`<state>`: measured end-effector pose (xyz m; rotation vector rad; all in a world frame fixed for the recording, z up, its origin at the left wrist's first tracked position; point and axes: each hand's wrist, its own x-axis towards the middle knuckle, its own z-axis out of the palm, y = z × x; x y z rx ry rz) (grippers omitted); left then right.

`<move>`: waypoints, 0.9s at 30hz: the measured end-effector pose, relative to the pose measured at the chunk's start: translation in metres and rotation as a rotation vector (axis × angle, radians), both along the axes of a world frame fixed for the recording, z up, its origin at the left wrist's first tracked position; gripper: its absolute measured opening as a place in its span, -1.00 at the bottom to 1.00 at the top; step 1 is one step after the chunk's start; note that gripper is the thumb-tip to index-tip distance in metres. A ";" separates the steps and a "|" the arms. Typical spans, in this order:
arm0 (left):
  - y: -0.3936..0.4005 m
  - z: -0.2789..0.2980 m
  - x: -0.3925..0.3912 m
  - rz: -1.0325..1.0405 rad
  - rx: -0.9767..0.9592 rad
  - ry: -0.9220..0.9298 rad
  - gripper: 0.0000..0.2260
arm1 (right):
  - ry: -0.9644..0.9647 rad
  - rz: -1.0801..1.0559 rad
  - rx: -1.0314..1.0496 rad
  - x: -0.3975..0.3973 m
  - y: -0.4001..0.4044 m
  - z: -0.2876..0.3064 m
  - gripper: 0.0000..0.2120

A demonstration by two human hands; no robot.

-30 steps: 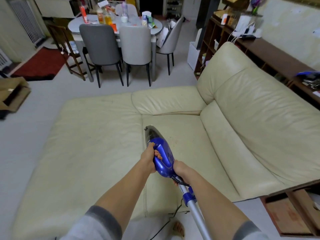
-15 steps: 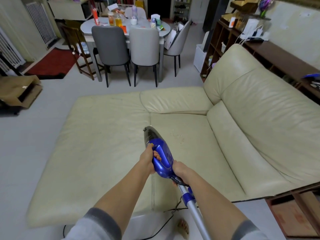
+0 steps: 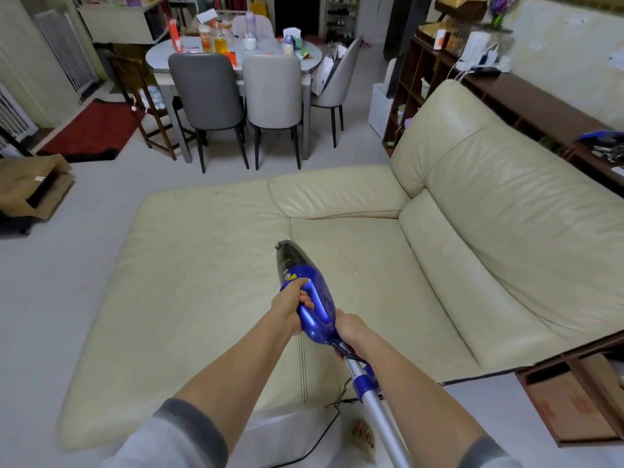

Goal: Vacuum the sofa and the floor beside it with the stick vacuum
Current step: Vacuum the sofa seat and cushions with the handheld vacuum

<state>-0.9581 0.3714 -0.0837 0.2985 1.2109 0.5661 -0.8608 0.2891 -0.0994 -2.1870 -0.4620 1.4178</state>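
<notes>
A blue stick vacuum [image 3: 312, 298] with a dark clear dust cup points away from me over the cream leather sofa [image 3: 209, 298]. My left hand [image 3: 290, 307] grips the blue handle loop on the vacuum's body. My right hand [image 3: 347, 327] holds the rear end of the body, where the silver tube [image 3: 380, 420] joins it; its fingers are hidden underneath. Small crumbs [image 3: 346, 261] lie on the seat cushion just right of the dust cup. The vacuum's black cord [image 3: 324, 430] trails down to the pale floor [image 3: 44, 298] by my foot.
A dining table [image 3: 233, 49] with grey chairs [image 3: 207, 96] stands beyond the sofa. A dark wood shelf unit [image 3: 506, 92] runs behind the sofa back on the right. A cardboard box [image 3: 33, 187] and a red mat [image 3: 91, 130] lie on the floor at left.
The view has drawn back and shifted, so the sofa's near edge and more floor now show. Both hands keep the same hold on the vacuum.
</notes>
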 end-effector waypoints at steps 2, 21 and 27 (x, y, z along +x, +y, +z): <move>0.004 0.004 0.012 -0.021 0.015 -0.015 -0.87 | 0.026 -0.032 0.022 0.012 0.001 0.007 -0.64; 0.001 -0.001 0.251 -0.304 -0.019 -0.062 -0.75 | -0.002 -0.228 -0.008 0.228 -0.024 0.002 -0.80; -0.012 -0.017 0.292 -0.360 -0.069 -0.054 -0.72 | 0.050 -0.242 -0.075 0.267 -0.038 -0.010 -0.85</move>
